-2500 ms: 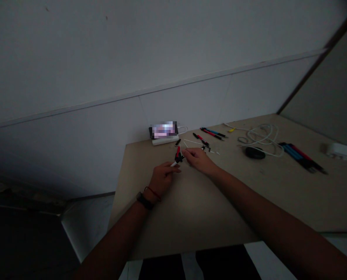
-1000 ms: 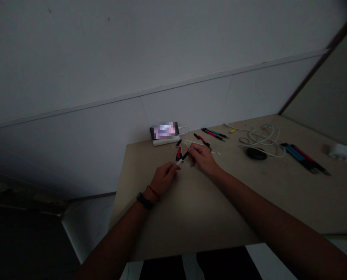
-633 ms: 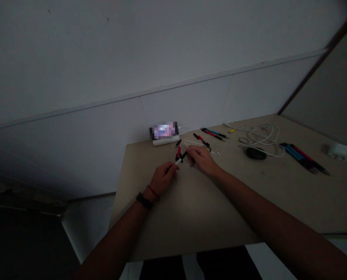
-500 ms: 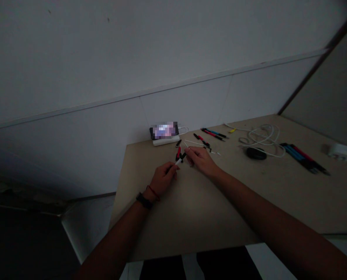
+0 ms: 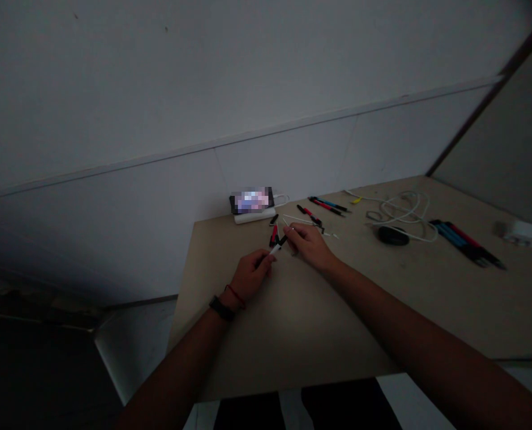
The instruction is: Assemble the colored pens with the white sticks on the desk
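No legible lettering (too dim)

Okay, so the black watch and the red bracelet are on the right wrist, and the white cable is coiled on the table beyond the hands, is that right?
Not quite: the black watch and red bracelet are on the left wrist, not the right, as the head view shows. The white cable is coiled on the table beyond the hands, as you said.

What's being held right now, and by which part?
A pen, held by its white barrel in the left hand. The right hand is at its black end, but it's too dim to tell whether it's holding it.
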{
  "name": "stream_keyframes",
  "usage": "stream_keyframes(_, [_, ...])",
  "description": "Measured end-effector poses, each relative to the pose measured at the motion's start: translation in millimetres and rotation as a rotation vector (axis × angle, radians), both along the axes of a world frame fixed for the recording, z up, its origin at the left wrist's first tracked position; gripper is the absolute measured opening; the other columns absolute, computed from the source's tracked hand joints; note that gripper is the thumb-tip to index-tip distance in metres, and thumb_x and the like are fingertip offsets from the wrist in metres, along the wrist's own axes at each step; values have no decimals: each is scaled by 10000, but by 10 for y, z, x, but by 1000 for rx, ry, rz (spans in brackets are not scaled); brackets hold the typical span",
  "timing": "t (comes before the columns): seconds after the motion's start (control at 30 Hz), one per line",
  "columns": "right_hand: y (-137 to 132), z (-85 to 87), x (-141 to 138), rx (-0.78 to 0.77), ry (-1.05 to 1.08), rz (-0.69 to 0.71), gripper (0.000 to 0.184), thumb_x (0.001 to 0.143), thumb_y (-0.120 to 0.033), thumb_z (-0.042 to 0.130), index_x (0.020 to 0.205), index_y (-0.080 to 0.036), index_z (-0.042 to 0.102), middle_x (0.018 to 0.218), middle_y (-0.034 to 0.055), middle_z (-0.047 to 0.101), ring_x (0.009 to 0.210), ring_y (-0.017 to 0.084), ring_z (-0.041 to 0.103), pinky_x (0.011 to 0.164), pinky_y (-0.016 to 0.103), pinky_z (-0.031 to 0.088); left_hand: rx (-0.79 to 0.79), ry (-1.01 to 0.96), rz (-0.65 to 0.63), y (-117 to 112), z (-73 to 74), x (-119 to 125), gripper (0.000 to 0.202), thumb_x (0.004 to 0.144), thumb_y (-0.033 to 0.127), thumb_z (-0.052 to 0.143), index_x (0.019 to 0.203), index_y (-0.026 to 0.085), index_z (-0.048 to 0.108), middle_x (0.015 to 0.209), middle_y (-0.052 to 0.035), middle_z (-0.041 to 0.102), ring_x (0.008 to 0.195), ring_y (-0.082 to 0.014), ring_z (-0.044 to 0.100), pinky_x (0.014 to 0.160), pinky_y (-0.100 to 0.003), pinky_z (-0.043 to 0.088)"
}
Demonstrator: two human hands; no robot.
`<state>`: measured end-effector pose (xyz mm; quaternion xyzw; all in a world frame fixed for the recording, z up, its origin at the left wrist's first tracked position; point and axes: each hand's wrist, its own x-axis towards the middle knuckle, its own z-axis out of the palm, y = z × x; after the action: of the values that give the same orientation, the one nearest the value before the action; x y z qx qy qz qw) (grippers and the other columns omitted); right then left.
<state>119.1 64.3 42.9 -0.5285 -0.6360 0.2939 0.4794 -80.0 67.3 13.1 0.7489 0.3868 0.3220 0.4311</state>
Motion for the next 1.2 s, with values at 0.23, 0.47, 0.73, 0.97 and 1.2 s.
stream_keyframes(0.23, [10,-31,-2,3,20,0,604,885,-736,443,562,-226,456,486,-29,441,485,125,413,512,279,325,7,19,1,-19,37,7,367,956,465,482,893,157,671,624,24,567,597,-123,500,620,-247,384])
stream_keyframes(0.47, [20,-40,0,1,6,-7,589,894,-712,446,562,-225,453,488,-31,440,493,126,415,516,277,320,-4,19,1,-19,32,11,361,951,462,486,896,157,671,629,23,566,604,-127,502,617,-247,382])
stream_keyframes(0.73, [12,-23,10,-6,20,18,544,920,-643,448,574,-225,471,486,-25,470,492,132,441,524,278,342,-6,7,-7,0,6,-3,374,948,475,489,909,154,678,621,23,560,598,-126,499,616,-247,388])
stream_keyframes(0.97, [8,-7,29,25,6,5,519,935,-595,445,567,-230,463,487,-20,480,499,138,450,543,285,362,-46,-24,-36,-9,17,-10,392,953,487,477,919,154,680,584,38,513,542,-107,447,574,-233,364])
stream_keyframes(1.2, [24,9,57,17,-9,28,550,922,-647,442,568,-227,462,505,-19,460,512,136,436,535,286,346,-9,-7,-1,-9,30,3,402,946,483,496,939,150,721,580,34,510,551,-112,460,564,-232,363])
